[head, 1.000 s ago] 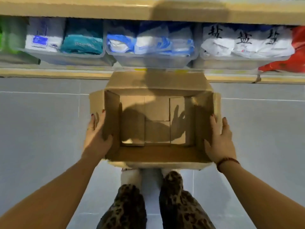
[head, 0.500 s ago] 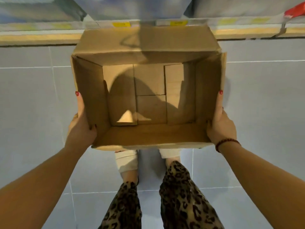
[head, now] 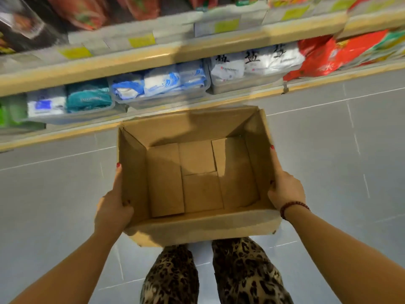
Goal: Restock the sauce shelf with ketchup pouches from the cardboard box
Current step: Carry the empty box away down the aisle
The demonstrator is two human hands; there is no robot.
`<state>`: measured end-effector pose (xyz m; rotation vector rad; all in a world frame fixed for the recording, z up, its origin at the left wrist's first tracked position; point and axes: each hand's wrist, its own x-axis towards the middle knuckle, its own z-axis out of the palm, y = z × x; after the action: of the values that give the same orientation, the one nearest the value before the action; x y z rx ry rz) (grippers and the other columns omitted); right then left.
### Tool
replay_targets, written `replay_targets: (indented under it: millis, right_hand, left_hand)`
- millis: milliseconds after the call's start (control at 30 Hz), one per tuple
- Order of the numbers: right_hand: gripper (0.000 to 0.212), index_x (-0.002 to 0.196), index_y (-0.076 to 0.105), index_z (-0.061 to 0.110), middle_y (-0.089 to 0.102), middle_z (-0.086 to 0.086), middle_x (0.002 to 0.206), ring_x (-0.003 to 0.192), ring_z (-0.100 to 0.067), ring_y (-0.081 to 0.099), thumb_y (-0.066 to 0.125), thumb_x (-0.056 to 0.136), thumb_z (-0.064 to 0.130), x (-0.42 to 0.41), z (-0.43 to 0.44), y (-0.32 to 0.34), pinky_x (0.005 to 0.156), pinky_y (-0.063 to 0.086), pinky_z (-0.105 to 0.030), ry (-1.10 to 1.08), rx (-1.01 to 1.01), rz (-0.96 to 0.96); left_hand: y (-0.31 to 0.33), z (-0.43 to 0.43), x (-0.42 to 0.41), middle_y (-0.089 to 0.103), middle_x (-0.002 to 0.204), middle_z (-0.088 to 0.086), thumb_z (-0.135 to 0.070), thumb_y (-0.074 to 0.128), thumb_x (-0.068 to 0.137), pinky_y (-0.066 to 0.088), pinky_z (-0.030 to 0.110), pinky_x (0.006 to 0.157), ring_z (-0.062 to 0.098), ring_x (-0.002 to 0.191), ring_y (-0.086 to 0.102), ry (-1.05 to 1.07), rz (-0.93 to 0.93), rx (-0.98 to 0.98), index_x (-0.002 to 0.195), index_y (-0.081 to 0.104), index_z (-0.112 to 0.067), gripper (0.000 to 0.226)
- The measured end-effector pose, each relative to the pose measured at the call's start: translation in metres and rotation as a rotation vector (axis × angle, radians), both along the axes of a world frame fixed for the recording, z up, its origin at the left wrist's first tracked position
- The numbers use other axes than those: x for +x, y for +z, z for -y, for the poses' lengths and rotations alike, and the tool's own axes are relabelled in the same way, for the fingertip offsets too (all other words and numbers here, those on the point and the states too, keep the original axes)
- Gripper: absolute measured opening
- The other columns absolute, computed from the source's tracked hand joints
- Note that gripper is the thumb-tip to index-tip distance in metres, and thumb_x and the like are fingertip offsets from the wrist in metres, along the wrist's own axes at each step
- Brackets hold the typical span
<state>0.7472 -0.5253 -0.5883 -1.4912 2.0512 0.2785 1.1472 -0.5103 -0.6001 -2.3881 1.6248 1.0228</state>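
The left hand (head: pixel 112 206) and the right hand (head: pixel 285 189) each gripped one side wall of the open cardboard box (head: pixel 197 229) — thumbs inside — before blurred, perhaps red pouches (head: pixel 333 55).

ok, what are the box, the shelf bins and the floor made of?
The cardboard box: brown board, likely corrugated, matte, with folded bottom flaps and creased edges. The shelf bins: likely clear plastic, since packets show through the walls. The floor: grey tiles, probably ceramic, smooth, with thin pale grout lines.
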Motion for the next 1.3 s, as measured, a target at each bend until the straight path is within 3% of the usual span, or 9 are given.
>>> replay_targets:
  millis: [133, 233, 367, 533, 633, 767, 900, 1033, 1300]
  right_hand:
    - [0.107, 0.128, -0.033, 0.054, 0.047, -0.002, 0.066, 0.051, -0.015, 0.042, 0.049, 0.082, 0.001, -0.011, -0.027, 0.092, 0.051, 0.038, -0.027, -0.09, -0.051, -0.05]
    - [0.109, 0.128, -0.031, 0.055, 0.048, -0.006, 0.07, 0.054, -0.02, 0.041, 0.05, 0.079, 0.001, -0.017, -0.062, 0.166, 0.054, 0.036, -0.029, -0.173, -0.066, -0.069]
    - [0.112, 0.13, -0.03, 0.054, 0.047, -0.004, 0.063, 0.051, -0.02, 0.045, 0.054, 0.076, 0.003, -0.024, -0.121, 0.257, 0.049, 0.036, -0.029, -0.277, -0.144, -0.118]
    - [0.112, 0.129, -0.031, 0.056, 0.048, -0.003, 0.058, 0.047, -0.013, 0.043, 0.054, 0.078, 0.003, -0.035, -0.198, 0.337, 0.041, 0.03, -0.022, -0.505, -0.221, -0.169]
    - [0.113, 0.129, -0.029, 0.057, 0.045, -0.002, 0.052, 0.044, -0.014, 0.045, 0.052, 0.076, -0.001, -0.05, -0.23, 0.365, 0.036, 0.025, -0.02, -0.634, -0.307, -0.173]
    - [0.111, 0.129, -0.025, 0.06, 0.048, -0.005, 0.055, 0.046, -0.018, 0.047, 0.048, 0.076, -0.003, -0.088, -0.269, 0.387, 0.037, 0.027, -0.02, -0.752, -0.376, -0.178]
    - [0.103, 0.132, -0.02, 0.059, 0.05, -0.005, 0.065, 0.054, -0.021, 0.052, 0.048, 0.082, 0.0, -0.134, -0.302, 0.398, 0.045, 0.043, -0.027, -0.87, -0.463, -0.118]
    - [0.102, 0.135, -0.018, 0.056, 0.052, -0.007, 0.071, 0.058, -0.023, 0.053, 0.05, 0.083, 0.0, -0.197, -0.338, 0.407, 0.049, 0.046, -0.028, -0.938, -0.491, -0.126]
    - [0.103, 0.136, -0.017, 0.054, 0.05, -0.007, 0.068, 0.056, -0.023, 0.053, 0.05, 0.082, -0.003, -0.307, -0.361, 0.417, 0.045, 0.042, -0.026, -1.028, -0.51, -0.157]
  left_hand:
    - [0.076, 0.013, -0.01, 0.046, 0.06, -0.007, -0.01, 0.058, 0.077, 0.033, 0.022, 0.044, 0.013, 0.05, 0.049, -0.117, 0.006, -0.029, 0.142, -0.012, -0.05, 0.104]
    - [0.135, 0.012, -0.019, 0.053, 0.063, -0.001, -0.023, 0.053, 0.073, 0.04, 0.027, 0.051, 0.02, 0.057, 0.056, -0.166, -0.09, -0.045, 0.147, 0.005, -0.04, 0.091]
    - [0.206, 0.008, -0.034, 0.054, 0.072, 0.006, -0.013, 0.058, 0.078, 0.044, 0.031, 0.056, 0.024, 0.063, 0.056, -0.33, -0.163, -0.084, 0.135, -0.021, -0.055, 0.106]
    - [0.291, 0.023, -0.086, 0.062, 0.092, 0.005, -0.004, 0.055, 0.073, 0.049, 0.033, 0.059, 0.028, 0.073, 0.06, -0.581, -0.17, -0.195, 0.146, -0.007, -0.042, 0.103]
    - [0.328, 0.032, -0.129, 0.057, 0.113, 0.004, -0.007, 0.055, 0.082, 0.048, 0.038, 0.076, 0.032, 0.097, 0.059, -0.601, -0.26, -0.244, 0.144, 0.002, -0.049, 0.092]
    - [0.368, 0.031, -0.191, 0.062, 0.082, 0.005, -0.008, 0.053, 0.075, 0.042, 0.029, 0.051, 0.019, 0.066, 0.055, -0.775, -0.249, -0.294, 0.141, -0.007, -0.054, 0.1]
    - [0.401, 0.024, -0.267, 0.064, 0.109, 0.014, -0.003, 0.055, 0.07, 0.054, 0.041, 0.069, 0.032, 0.088, 0.061, -0.871, -0.239, -0.348, 0.144, -0.001, -0.049, 0.104]
    - [0.422, 0.011, -0.355, 0.065, 0.083, 0.006, -0.006, 0.053, 0.073, 0.054, 0.039, 0.053, 0.023, 0.064, 0.061, -0.966, -0.208, -0.352, 0.143, -0.006, -0.052, 0.102]
    - [0.438, 0.014, -0.494, 0.06, 0.096, 0.011, -0.006, 0.054, 0.073, 0.042, 0.031, 0.049, 0.023, 0.067, 0.054, -1.079, -0.21, -0.397, 0.143, -0.002, -0.053, 0.101]
